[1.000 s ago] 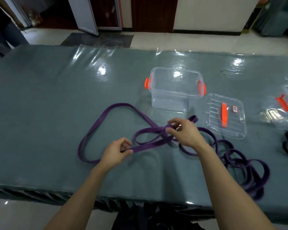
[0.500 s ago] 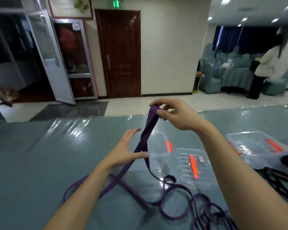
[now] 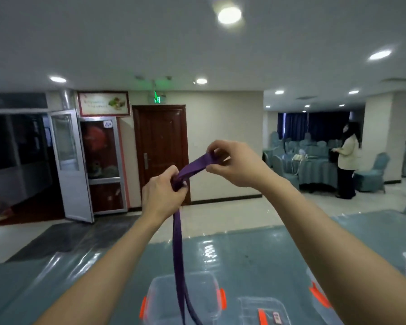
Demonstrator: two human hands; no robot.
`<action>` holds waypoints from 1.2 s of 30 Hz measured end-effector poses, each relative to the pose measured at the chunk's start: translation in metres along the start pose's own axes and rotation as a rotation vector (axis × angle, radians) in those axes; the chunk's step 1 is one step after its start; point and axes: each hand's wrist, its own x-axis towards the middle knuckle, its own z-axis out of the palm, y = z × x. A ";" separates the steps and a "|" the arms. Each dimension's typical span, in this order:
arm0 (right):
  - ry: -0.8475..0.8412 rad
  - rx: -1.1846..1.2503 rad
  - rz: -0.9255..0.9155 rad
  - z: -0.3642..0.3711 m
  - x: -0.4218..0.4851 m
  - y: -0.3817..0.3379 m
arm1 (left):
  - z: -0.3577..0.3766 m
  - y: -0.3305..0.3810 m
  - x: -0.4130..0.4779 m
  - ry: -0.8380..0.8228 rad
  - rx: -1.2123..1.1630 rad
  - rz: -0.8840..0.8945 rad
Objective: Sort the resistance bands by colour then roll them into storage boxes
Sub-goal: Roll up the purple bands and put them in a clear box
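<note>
Purple resistance band (image 3: 177, 242) held up, left hand (image 3: 161, 195) and right hand (image 3: 236, 163) fingers clamped on its top end; rolling apparently just starting, clear storage box (image 3: 159, 281) below looks empty.

Bright ceiling lights (image 3: 229, 14), soft blur, fisheye.

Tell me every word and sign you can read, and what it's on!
Nothing reads clearly.
Green sign above the brown door: too blurred.
Poster over the glass door: writing too blurred.
Sticker on the glass door: too small.
Label on the clear lid: too small.
</note>
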 end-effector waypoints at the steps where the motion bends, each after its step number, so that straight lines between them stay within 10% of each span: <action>1: 0.029 -0.009 -0.014 -0.006 0.010 -0.001 | -0.008 0.003 0.014 0.094 0.069 0.002; 10: 0.163 0.074 -0.034 -0.049 0.076 -0.014 | -0.076 0.056 0.101 0.199 0.113 -0.007; 17: 0.496 0.224 -0.132 -0.075 0.100 -0.007 | -0.114 0.077 0.109 -0.342 -0.445 0.012; 22: 0.476 0.198 -0.298 -0.060 0.102 -0.015 | -0.094 0.075 0.094 -0.027 -0.097 0.120; 30: 0.497 0.137 -0.408 -0.046 0.103 -0.032 | -0.107 0.046 0.072 -0.617 -1.259 -0.187; 36: 0.508 0.032 -0.482 -0.028 0.092 -0.058 | -0.104 0.051 0.063 -0.366 -0.617 -0.050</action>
